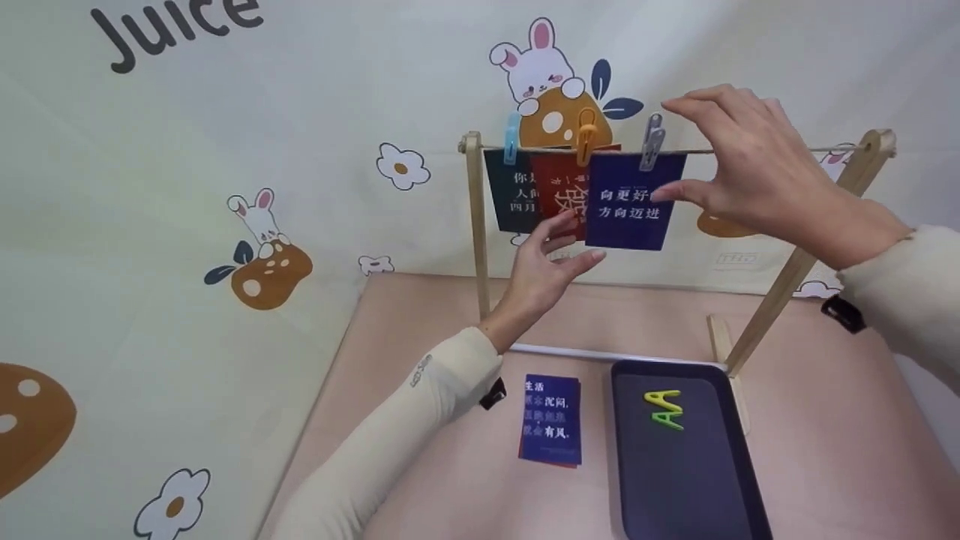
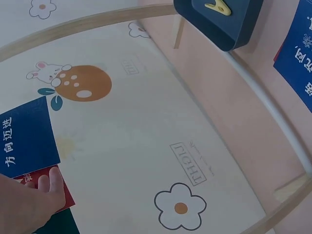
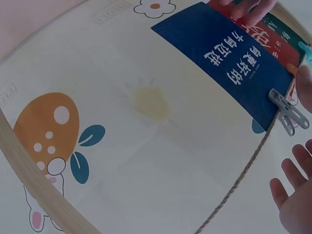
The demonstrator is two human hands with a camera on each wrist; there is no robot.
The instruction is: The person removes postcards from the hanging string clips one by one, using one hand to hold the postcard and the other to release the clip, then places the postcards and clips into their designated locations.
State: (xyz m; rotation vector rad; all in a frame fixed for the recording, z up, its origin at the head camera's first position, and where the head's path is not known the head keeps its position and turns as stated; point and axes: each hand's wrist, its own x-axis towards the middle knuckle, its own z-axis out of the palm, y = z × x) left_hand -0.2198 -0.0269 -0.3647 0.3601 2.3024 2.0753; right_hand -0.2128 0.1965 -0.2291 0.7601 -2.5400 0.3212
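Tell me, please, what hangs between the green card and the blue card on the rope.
A red card, with an orange clip at its top; the head view shows this.

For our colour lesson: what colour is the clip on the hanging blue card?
Grey; the clip shows best in the right wrist view.
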